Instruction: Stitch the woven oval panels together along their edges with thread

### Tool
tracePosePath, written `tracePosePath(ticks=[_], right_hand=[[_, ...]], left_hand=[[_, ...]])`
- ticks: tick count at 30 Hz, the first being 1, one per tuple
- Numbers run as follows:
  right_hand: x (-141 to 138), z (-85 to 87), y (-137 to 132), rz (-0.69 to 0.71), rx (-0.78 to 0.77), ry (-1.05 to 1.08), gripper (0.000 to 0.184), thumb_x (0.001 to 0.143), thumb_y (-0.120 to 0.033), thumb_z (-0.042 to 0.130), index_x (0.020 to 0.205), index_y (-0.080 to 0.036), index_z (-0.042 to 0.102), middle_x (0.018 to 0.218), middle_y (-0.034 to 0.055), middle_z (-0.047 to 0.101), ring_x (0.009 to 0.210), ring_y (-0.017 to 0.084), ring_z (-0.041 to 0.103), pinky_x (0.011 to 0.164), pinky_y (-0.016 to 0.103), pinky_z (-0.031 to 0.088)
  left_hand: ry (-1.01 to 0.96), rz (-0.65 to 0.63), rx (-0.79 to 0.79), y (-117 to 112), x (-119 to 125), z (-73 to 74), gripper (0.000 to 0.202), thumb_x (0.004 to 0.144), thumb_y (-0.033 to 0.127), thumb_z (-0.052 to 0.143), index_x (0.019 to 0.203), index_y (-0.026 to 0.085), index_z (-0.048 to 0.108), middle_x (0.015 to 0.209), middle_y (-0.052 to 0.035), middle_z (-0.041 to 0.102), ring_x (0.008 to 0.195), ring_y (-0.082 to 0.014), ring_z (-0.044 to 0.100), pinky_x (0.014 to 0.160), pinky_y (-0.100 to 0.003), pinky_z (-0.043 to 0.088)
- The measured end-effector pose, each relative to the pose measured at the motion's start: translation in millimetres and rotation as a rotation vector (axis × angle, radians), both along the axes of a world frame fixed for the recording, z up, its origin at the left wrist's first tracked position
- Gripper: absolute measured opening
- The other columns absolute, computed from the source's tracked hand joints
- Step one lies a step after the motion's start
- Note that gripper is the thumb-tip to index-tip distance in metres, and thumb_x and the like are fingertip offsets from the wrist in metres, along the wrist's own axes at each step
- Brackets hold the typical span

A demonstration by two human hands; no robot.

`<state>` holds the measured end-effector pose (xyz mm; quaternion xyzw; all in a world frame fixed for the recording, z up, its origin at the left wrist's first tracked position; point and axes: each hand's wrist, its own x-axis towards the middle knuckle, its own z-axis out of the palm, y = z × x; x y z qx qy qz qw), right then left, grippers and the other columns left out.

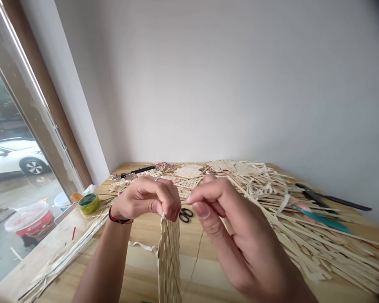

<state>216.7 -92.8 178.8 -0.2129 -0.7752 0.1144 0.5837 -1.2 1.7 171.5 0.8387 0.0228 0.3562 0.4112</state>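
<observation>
A narrow woven band of pale bamboo strips [169,256] hangs down in front of me over the wooden table [145,235]. My left hand [147,198], with a red and black cord at the wrist, is closed on the band's upper end. My right hand [227,219] pinches a thin strip between thumb and forefinger right beside the left hand's fingers. A thin loose strand [196,256] trails down from the band.
Black scissors [185,215] lie just behind my hands. A big heap of bamboo strips [303,223] covers the table's right side, with dark knives [331,199] and a teal tool [322,219]. Woven pieces [189,172], a green tape roll [89,203] and a pen [138,171] lie farther back.
</observation>
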Motion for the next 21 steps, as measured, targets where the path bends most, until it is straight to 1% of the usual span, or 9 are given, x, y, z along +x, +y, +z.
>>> tracePosePath(ticks=[2, 4, 7, 9, 10, 12, 16, 18, 21], right_hand=[[1, -0.4, 1, 0.018, 0.009, -0.046, 0.016, 0.106, -0.013, 0.052, 0.102, -0.027, 0.059, 0.081, -0.002, 0.064, 0.066, 0.013, 0.061, 0.06, 0.026, 0.049], [1, -1.6, 2, 0.027, 0.014, -0.074, 0.018, 0.105, -0.012, 0.053, 0.103, -0.027, 0.062, 0.081, -0.0012, 0.066, 0.066, 0.014, 0.063, 0.06, 0.028, 0.05], [1, -4.8, 3, 0.027, 0.035, -0.061, 0.016, 0.104, -0.013, 0.059, 0.1, -0.028, 0.066, 0.081, -0.0005, 0.069, 0.066, 0.016, 0.065, 0.061, 0.03, 0.053], [-1, -6.9, 2, 0.028, 0.049, -0.042, 0.016, 0.103, -0.013, 0.061, 0.1, -0.027, 0.067, 0.081, -0.0005, 0.071, 0.067, 0.016, 0.067, 0.062, 0.03, 0.054], [-1, -7.8, 2, 0.027, 0.051, -0.038, 0.016, 0.103, -0.012, 0.061, 0.1, -0.027, 0.067, 0.081, -0.0005, 0.072, 0.067, 0.016, 0.067, 0.061, 0.03, 0.054], [-2, -9.0, -1, 0.025, 0.057, -0.031, 0.016, 0.103, -0.013, 0.061, 0.099, -0.027, 0.067, 0.08, -0.001, 0.072, 0.066, 0.016, 0.068, 0.061, 0.029, 0.055], [-3, -9.1, -2, -0.01, 0.08, -0.051, 0.017, 0.104, -0.011, 0.06, 0.097, -0.025, 0.066, 0.079, -0.0031, 0.069, 0.065, 0.011, 0.065, 0.063, 0.024, 0.055], [-3, -7.9, -2, -0.026, 0.099, -0.065, 0.018, 0.104, -0.009, 0.059, 0.098, -0.023, 0.067, 0.08, -0.0034, 0.069, 0.065, 0.01, 0.064, 0.065, 0.021, 0.055], [-2, -5.4, -2, -0.023, 0.107, -0.079, 0.019, 0.105, -0.007, 0.057, 0.096, -0.021, 0.067, 0.08, -0.0027, 0.067, 0.066, 0.009, 0.064, 0.067, 0.019, 0.055]], left_hand=[[-0.03, -0.01, -0.007, 2, 3, -1.9, 0.046, 0.1, 0.052, 0.073, 0.068, 0.022, 0.057, 0.072, -0.0078, 0.068, 0.071, -0.0205, 0.074, 0.068, -0.036, 0.064], [-0.025, 0.014, -0.008, 3, 4, -4.0, 0.051, 0.099, 0.057, 0.072, 0.065, 0.023, 0.054, 0.069, -0.007, 0.065, 0.069, -0.0199, 0.071, 0.066, -0.037, 0.063], [0.029, 0.129, -0.015, 0, 3, -5.7, 0.067, 0.094, 0.075, 0.07, 0.059, 0.023, 0.047, 0.068, -0.0065, 0.062, 0.066, -0.0187, 0.067, 0.065, -0.037, 0.062], [0.026, 0.196, -0.033, -5, 1, -4.9, 0.072, 0.093, 0.08, 0.068, 0.056, 0.022, 0.046, 0.07, -0.0063, 0.064, 0.067, -0.0179, 0.068, 0.067, -0.038, 0.061], [0.0, 0.201, -0.04, -7, 1, -4.0, 0.073, 0.094, 0.078, 0.069, 0.055, 0.021, 0.047, 0.07, -0.0057, 0.064, 0.068, -0.0173, 0.068, 0.068, -0.037, 0.061], [-0.055, 0.156, -0.054, -11, 3, -2.3, 0.069, 0.097, 0.069, 0.072, 0.055, 0.019, 0.051, 0.072, -0.0045, 0.065, 0.068, -0.0158, 0.068, 0.069, -0.035, 0.06], [-0.221, -0.057, -0.007, -8, 12, -2.4, 0.052, 0.1, 0.041, 0.079, 0.062, 0.017, 0.054, 0.075, -0.0013, 0.062, 0.067, -0.012, 0.065, 0.066, -0.029, 0.056], [-0.276, -0.126, 0.04, -4, 16, -3.8, 0.047, 0.1, 0.032, 0.078, 0.064, 0.016, 0.053, 0.075, -0.0009, 0.061, 0.069, -0.0111, 0.065, 0.067, -0.027, 0.053], [-0.275, -0.15, 0.065, -1, 17, -5.1, 0.044, 0.102, 0.025, 0.076, 0.066, 0.015, 0.052, 0.078, -0.0017, 0.062, 0.072, -0.011, 0.065, 0.069, -0.026, 0.052]])
